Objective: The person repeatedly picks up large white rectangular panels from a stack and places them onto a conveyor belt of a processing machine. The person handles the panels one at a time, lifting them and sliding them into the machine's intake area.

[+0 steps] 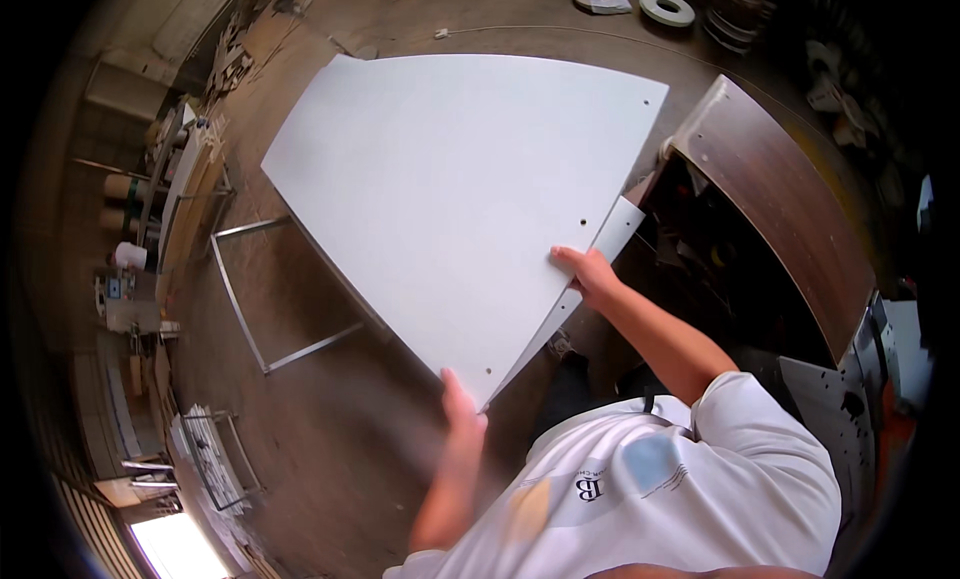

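Brown floor [330, 459], metal frame [239, 304] partly behind white panel [460, 199].

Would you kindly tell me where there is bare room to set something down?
Bare floor lies between the left hand and the metal frame. The white panel is bare across its middle. Crowded: left, around stacked boards; right, around the brown board.

A large flat white panel [450, 194], holed along one edge, lies askew over a second panel [621, 224].

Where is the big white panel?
In the head view, the white panel is upper-middle, left of the brown board, with left hand and right hand on its edges.
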{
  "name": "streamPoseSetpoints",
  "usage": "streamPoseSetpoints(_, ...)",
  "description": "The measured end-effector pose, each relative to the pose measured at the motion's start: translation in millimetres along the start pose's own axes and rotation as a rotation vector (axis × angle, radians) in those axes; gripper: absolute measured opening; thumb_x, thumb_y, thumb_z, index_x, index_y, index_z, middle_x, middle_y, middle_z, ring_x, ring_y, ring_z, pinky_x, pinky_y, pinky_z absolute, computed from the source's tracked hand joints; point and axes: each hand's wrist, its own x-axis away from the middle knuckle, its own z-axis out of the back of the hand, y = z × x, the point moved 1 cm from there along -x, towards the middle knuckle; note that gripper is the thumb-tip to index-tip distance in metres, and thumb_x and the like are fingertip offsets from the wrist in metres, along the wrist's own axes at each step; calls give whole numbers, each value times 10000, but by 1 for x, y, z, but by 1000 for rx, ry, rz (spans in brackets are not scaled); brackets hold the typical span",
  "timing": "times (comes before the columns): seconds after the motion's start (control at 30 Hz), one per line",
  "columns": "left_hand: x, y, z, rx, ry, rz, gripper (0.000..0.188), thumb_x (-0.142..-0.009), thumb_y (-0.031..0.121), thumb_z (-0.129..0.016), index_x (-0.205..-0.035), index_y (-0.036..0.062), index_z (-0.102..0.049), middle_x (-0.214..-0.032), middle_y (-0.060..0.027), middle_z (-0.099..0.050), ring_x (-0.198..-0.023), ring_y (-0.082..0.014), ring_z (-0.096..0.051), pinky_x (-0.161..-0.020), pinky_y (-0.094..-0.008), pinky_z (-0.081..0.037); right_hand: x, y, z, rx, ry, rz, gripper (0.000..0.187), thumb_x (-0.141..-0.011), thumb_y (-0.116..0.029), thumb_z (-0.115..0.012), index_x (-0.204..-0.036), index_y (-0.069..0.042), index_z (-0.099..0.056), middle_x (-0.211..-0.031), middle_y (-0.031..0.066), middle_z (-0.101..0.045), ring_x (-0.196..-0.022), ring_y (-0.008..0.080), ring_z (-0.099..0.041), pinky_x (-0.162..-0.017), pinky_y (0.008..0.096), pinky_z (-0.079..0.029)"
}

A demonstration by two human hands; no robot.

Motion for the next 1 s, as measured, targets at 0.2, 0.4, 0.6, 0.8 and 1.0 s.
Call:
streamPoseSetpoints(0.2,108,-44,-122,54,-175,183,563,-993,569,-363,-1326,130,-477,-1182,-42,-643,-985,-223,-649,-617,-309,-469,31,-71,109,59,106,114,317,-833,-199,-692,-1040,36,-639,-971,135,-669,-857,226,-669,-695,333,-549)
streamPoseSetpoints(0.4,179,-130,-166,-529,-889,585,613,-993,533,-403,-1113,-32,-607,-1042,-183,-673,-988,-256,-665,-805,-360,-535,91,-95,277,17,284,193,334,-837,-234,-691,-1023,36,-629,-873,83,-667,-688,151,-640,-539,244,-449)
streamPoseSetpoints(0.6,150,-131,-173,-423,-695,622,640,-1004,561,-328,-1281,11,-501,-1166,-172,-635,-1072,-305,-622,-904,-443,-494,240,-101,413,101,614,217,444,-839,-310,-717,-1071,57,-628,-939,103,-675,-784,170,-643,-693,305,-509)
streamPoseSetpoints(0.8,2,-86,-116,-234,-330,309,530,-954,544,-505,-1202,77,-541,-1117,-106,-594,-1019,-246,-564,-876,-431,-470,387,-91,504,116,793,229,430,-891,-396,-664,-1097,-19,-655,-990,24,-672,-846,117,-616,-758,259,-479)
streamPoseSetpoints(1.0,-93,-35,-110,-92,-196,230,561,-950,538,-507,-1296,96,-503,-1263,-80,-564,-1153,-263,-530,-991,-427,-422,463,-68,478,55,939,211,482,-953,-416,-564,-1155,15,-639,-1052,60,-665,-930,133,-617,-816,266,-476)
